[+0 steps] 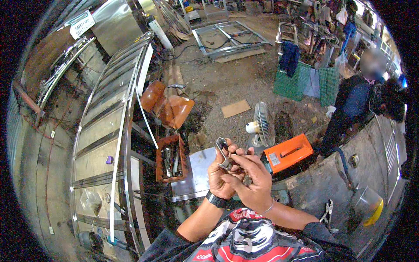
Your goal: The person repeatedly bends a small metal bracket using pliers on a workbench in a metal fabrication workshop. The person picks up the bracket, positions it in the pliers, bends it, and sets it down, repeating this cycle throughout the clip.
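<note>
In front of my chest, my left hand [221, 180] is closed around a small shiny metal piece [225, 164], narrow and bent, which sticks up past the fingers. Against it comes my right hand [255, 181] from the other side, its thumb and fingers bent around the lower part of the same piece. The fingers overlap, so the piece's lower end and exact kind are hidden. A dark band sits on my left wrist and a thin bracelet on my right.
Left stands a long metal-framed panel [98, 144]. Nearby are an orange chair [174, 111], a rusty toolbox [178, 177] and a white sheet [198, 172]. Ahead right are a fan [264, 124] and an orange machine [288, 153]. Pliers [326, 212] lie right; a person [355, 100] sits beyond.
</note>
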### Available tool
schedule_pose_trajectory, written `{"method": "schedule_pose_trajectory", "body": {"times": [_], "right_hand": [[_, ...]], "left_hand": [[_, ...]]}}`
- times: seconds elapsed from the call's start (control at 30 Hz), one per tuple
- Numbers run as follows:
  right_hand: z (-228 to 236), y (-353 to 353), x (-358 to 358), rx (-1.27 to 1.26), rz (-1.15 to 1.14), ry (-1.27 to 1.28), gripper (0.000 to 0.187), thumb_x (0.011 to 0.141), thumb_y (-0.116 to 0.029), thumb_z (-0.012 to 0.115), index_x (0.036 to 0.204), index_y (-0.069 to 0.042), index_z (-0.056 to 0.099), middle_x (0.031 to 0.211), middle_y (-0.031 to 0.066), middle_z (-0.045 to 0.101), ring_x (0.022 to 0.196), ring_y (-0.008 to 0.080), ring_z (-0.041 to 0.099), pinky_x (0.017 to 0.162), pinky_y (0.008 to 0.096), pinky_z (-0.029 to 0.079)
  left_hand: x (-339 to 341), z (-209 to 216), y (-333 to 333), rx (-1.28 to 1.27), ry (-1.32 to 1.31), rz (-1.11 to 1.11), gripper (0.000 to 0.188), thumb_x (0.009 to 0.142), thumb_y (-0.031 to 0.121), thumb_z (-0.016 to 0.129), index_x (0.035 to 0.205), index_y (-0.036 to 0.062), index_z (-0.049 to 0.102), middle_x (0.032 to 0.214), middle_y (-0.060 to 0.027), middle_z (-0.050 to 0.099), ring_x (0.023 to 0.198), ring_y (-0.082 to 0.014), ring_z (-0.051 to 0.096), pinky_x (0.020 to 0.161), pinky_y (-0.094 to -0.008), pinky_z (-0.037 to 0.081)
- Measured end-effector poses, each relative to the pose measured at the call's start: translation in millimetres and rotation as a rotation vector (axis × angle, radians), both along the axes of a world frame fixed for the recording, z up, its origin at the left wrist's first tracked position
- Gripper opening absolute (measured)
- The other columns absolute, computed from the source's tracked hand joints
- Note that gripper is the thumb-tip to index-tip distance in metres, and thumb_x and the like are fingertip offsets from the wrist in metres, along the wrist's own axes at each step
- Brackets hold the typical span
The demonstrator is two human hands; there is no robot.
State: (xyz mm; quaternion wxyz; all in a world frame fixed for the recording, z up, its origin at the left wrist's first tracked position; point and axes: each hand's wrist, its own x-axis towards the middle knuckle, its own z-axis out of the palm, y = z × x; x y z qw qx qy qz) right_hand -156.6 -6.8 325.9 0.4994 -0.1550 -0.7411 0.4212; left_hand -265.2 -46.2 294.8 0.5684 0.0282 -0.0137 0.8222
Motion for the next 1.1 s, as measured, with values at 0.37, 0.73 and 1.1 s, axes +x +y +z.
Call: {"method": "schedule_pose_trajectory", "body": {"times": [0.37,0.73,1.1], "right_hand": [[-5.0,-8.9,-108.8,0.058,-0.111,0.09,0.037,0.077,-0.003,0.086,0.111,0.0,0.071,0.11,0.0107,0.068,0.106,0.0249,0.066,0.105,0.0395,0.045],[-8.4,-26.2,-210.8,0.037,-0.102,0.18,0.043,0.073,-0.007,0.091,0.11,-0.002,0.07,0.11,0.0112,0.068,0.109,0.0279,0.066,0.107,0.0441,0.043],[-13.1,-32.4,-254.8,-0.087,-0.059,0.206,0.044,0.071,-0.007,0.092,0.107,-0.006,0.067,0.111,0.0117,0.067,0.117,0.0282,0.064,0.12,0.0465,0.03]], "left_hand": [[-76.6,13.4,8.4,-0.11,0.002,0.102,0.03,0.103,0.036,0.06,0.127,0.0182,0.062,0.098,-0.0015,0.068,0.1,-0.0232,0.063,0.106,-0.0501,0.043],[-175.4,-21.2,1.2,0.097,0.037,0.052,0.029,0.1,0.035,0.061,0.125,0.0196,0.062,0.1,-0.0013,0.069,0.107,-0.0265,0.061,0.11,-0.0562,0.037],[-220.0,-31.7,2.9,0.138,0.012,0.022,0.034,0.094,0.029,0.07,0.124,0.0179,0.062,0.105,-0.0021,0.071,0.113,-0.0321,0.061,0.116,-0.0646,0.029]]}}
